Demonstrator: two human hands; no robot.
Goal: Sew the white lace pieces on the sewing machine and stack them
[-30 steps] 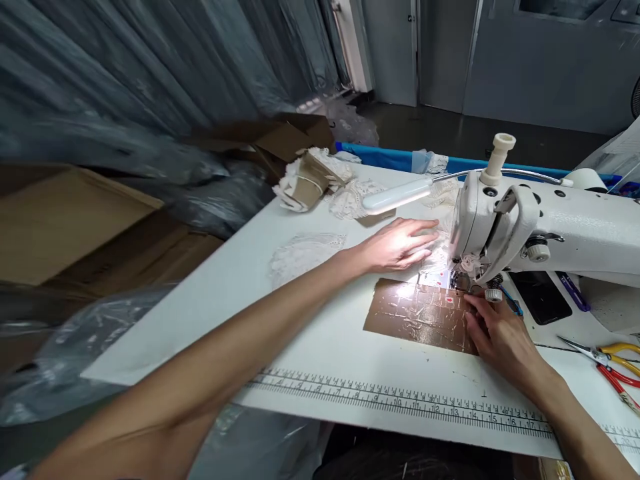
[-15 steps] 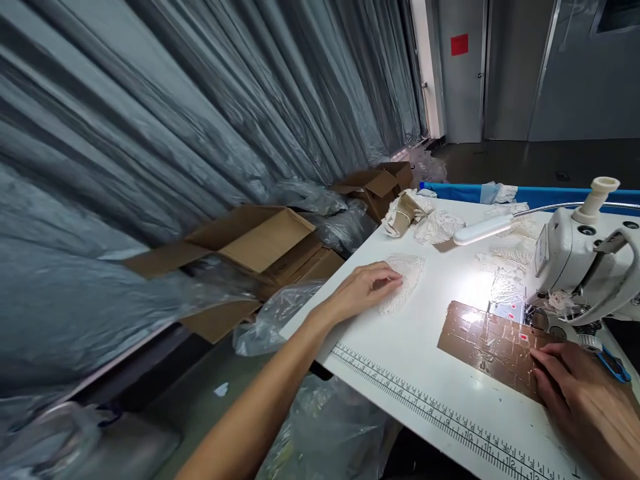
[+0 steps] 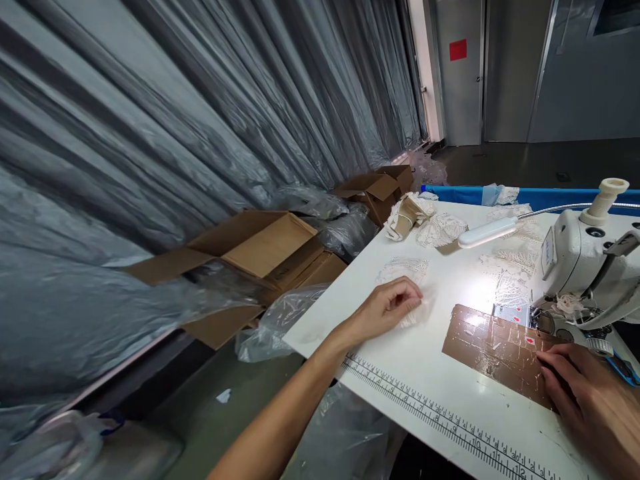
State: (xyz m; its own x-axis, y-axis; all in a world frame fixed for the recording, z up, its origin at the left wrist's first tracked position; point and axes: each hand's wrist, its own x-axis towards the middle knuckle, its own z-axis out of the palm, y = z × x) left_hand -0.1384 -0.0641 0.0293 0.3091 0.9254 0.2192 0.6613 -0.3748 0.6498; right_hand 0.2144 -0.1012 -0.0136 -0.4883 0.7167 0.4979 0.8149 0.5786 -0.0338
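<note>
Over the white table top, my left hand (image 3: 389, 308) is closed, thumb against fingers. A thin white lace piece (image 3: 426, 305), blurred, shows at the fingertips. Just behind the hand, more white lace (image 3: 404, 268) lies flat on the table. My right hand (image 3: 583, 380) rests at the lower right with fingers stretched over the edge of a shiny brown plate (image 3: 493, 353). Beyond that plate stands the white sewing machine (image 3: 570, 257), with lace (image 3: 513, 283) lying beside its needle area.
A white lamp (image 3: 487, 233) on a bent metal neck reaches over the table. Bundled lace (image 3: 407, 217) sits at the far corner. A printed ruler (image 3: 440, 420) runs along the near edge. Open cardboard boxes (image 3: 270, 243) and plastic bags stand left, below a grey curtain (image 3: 225, 100).
My left hand has moved right and toward me, drawing a lace piece off the lace on the table. The right hand stays on the brown plate. The view has shifted slightly.
</note>
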